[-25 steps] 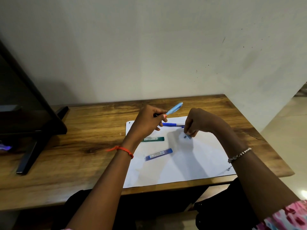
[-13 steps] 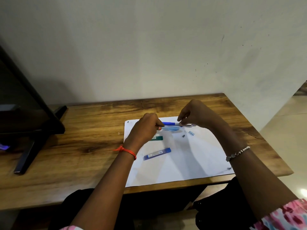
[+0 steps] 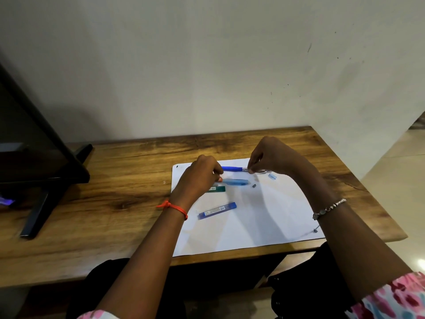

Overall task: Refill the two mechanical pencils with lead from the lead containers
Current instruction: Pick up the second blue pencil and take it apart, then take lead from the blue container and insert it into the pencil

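Left hand (image 3: 200, 176) grips left end of light pencil (image 3: 235, 182), which sits low over paper (image 3: 264, 222). Right hand (image 3: 273, 157) pinches dark pencil (image 3: 232, 168) near its right end; that pencil lies level just behind the light one. Green case (image 3: 217, 189) is partly under left hand, blue case (image 3: 217, 211) nearer, flat on paper. Small pale cap (image 3: 272, 176) and dark bit (image 3: 254, 186) lie right of the pencils. Wooden table (image 3: 115, 203), monitor (image 3: 34, 157) at left.

A wooden table (image 3: 115, 203) is seen from its near edge. A white sheet of paper (image 3: 253, 222) is laid flat on its right half, close to that edge. A dark screen's stand (image 3: 42, 203) is planted at the left.
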